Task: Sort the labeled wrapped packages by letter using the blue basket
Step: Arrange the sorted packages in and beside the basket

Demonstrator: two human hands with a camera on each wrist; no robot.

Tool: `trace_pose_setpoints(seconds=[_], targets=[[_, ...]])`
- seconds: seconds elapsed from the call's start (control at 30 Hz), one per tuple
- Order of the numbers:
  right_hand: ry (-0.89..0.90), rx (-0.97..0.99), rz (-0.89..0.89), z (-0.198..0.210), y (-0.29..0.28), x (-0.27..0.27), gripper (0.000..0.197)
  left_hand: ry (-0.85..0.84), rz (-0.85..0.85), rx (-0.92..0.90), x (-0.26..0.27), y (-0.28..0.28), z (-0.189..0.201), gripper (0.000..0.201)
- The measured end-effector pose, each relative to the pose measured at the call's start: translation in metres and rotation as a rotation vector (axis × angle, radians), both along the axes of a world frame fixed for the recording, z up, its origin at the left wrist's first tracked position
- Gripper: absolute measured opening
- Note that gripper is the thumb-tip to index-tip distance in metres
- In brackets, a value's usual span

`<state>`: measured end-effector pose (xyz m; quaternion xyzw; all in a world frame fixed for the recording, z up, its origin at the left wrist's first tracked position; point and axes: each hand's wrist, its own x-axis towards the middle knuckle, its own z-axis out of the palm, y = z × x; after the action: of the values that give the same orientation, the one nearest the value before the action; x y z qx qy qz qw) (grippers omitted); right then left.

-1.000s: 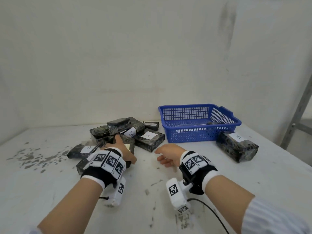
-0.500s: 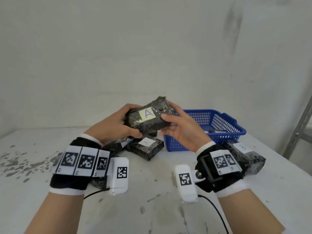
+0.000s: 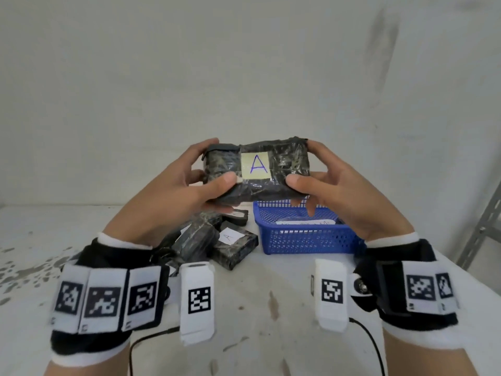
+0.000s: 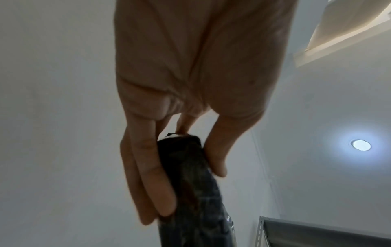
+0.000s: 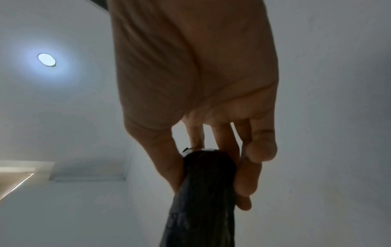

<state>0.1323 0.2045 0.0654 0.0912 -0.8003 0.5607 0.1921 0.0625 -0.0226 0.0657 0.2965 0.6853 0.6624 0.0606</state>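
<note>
Pkg A [image 3: 256,169] now raised, level

The package marked A [image 3: 257,169] is held up in the air between the two hands, the left hand [image 3: 173,194] on its left end and the right hand [image 3: 344,194] on its right end, above and in front of the basket [image 3: 306,240]. The basket stands on the table [image 3: 271,308] to the right of a pile of packages [image 3: 206,240], whose nearest one lies just beside the basket's left wall. A metal shelf post [image 3: 479,226] stands at the table's far right
</note>
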Motion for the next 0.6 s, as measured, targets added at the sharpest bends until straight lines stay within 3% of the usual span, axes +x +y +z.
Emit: trace_pose_setpoints(seconds=[0.17, 0.3, 0.4, 0.6], targets=[[0.002, 0.041, 0.0, 0.0007, -0.0013, 0.0021, 0.051, 0.034, 0.002, 0.0, -0.0043, 0.0031, -0.0017, 0.088], [-0.003, 0.077, -0.019, 0.0006, -0.0039, 0.0017, 0.06, 0.027, 0.025, -0.004, -0.0032, 0.0052, -0.0022, 0.09], [0.006, 0.122, -0.05, 0.0009, -0.0065, 0.0014, 0.053, 0.05, 0.06, -0.034, -0.0015, 0.0055, -0.0012, 0.096], [0.034, 0.067, -0.055, 0.0011, -0.0101, 0.002, 0.046, 0.043, 0.053, -0.055, -0.003, 0.0071, -0.0021, 0.069]])
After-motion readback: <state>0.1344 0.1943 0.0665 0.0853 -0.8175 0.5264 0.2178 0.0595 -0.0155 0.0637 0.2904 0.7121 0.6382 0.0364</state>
